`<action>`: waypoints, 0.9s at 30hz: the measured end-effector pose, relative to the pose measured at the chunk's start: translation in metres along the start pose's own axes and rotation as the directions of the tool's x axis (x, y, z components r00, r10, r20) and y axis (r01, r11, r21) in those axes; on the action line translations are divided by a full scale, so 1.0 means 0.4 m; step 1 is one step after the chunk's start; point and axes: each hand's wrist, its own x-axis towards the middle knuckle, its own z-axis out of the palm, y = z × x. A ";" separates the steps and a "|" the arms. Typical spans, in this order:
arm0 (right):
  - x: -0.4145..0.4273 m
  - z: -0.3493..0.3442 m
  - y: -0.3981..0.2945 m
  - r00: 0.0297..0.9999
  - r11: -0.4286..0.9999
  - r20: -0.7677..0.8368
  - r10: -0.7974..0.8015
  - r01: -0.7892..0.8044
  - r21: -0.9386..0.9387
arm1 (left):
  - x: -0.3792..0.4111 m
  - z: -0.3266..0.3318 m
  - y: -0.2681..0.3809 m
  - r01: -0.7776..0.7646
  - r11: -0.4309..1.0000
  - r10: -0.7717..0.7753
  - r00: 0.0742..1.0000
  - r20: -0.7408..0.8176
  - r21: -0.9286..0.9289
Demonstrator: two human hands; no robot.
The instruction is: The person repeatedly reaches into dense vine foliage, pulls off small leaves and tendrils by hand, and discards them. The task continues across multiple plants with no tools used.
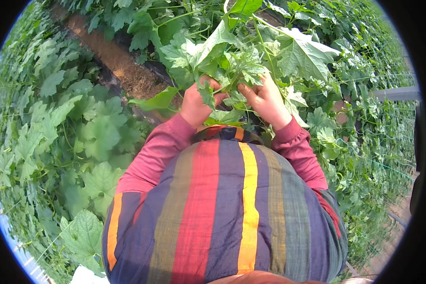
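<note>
In the upper middle of the head view, my left hand [200,101] is closed around green stems of a leafy climbing vine, its fingertips partly behind a small leaf. My right hand [264,97] faces it from the right, thumb and fingers pinched on the vine's leafy shoot [243,67]. Between the two hands the stems cross; exactly which stem each one grips is partly hidden by foliage. A large lobed leaf [301,56] spreads above and right of my right hand. Another leaf [158,100] sticks out to the left, beside my left hand.
Dense vines [88,124] stand on the left and more vines [355,152] on the right. A strip of brown soil [117,60] runs diagonally at the upper left. Thin green twine [390,167] and a grey bar [396,94] are at the right.
</note>
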 end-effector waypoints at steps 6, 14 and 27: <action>-0.039 -0.018 -0.008 0.889 0.622 0.409 0.208 -0.443 0.646 | -0.002 0.033 0.016 0.091 0.988 -0.105 0.988 0.110 0.128; -0.053 -0.008 0.010 0.903 0.604 0.245 0.353 -0.420 0.678 | -0.011 0.055 0.012 -0.025 0.912 -0.062 0.978 0.198 0.410; 0.044 -0.355 -0.279 0.993 0.940 -0.054 -0.106 0.083 -0.332 | -0.073 0.039 -0.105 -0.030 0.986 -0.010 0.971 0.237 0.165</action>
